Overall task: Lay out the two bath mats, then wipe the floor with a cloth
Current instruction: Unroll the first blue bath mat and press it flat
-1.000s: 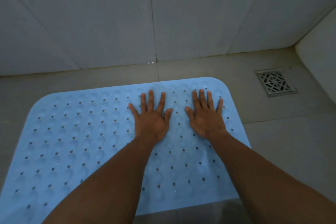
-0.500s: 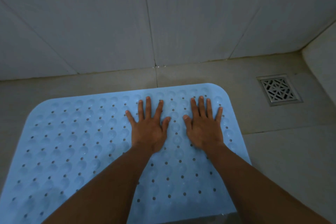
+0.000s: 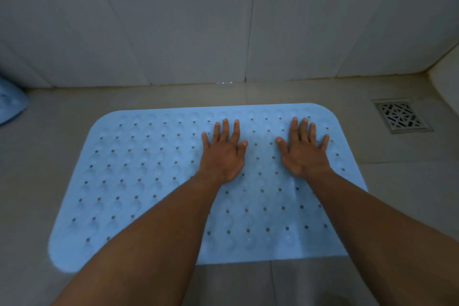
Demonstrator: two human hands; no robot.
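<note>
Blue mat (image 3: 139,181) lies flat on the floor (image 3: 397,194), long side running left to right, far edge near the wall (image 3: 173,20) but not touching it. Rounded corners, rows of small holes and raised bumps across the surface. Near edge of the mat is partly hidden under the forearms.

Left hand (image 3: 221,154) rests palm down on the mat, fingers (image 3: 225,126) spread and pointing toward the wall, holding nothing. It sits around the middle of the mat's width, in the far half.

Right hand (image 3: 303,154) also palm down, flat, fingers spread, gripping nothing, near the mat's right end, little finger close to the right edge. The two hands are apart, a bare strip of mat between the thumbs. Both forearms come in from the bottom of the view, crossing the near half of the mat.

Second mat (image 3: 10,102), same blue, shows only as a corner at the far left edge of the view, well apart from the first; cannot tell whether it lies flat or bunched.

Drain (image 3: 401,115), a square metal grate, is set in the floor just beyond the mat's far right corner, not touching it. A pale curved edge sits at the far right above the drain; cannot tell what it is.

Floor is beige tile with grout lines, one passing under the mat. Wall is pale large tile. Light is dim.
</note>
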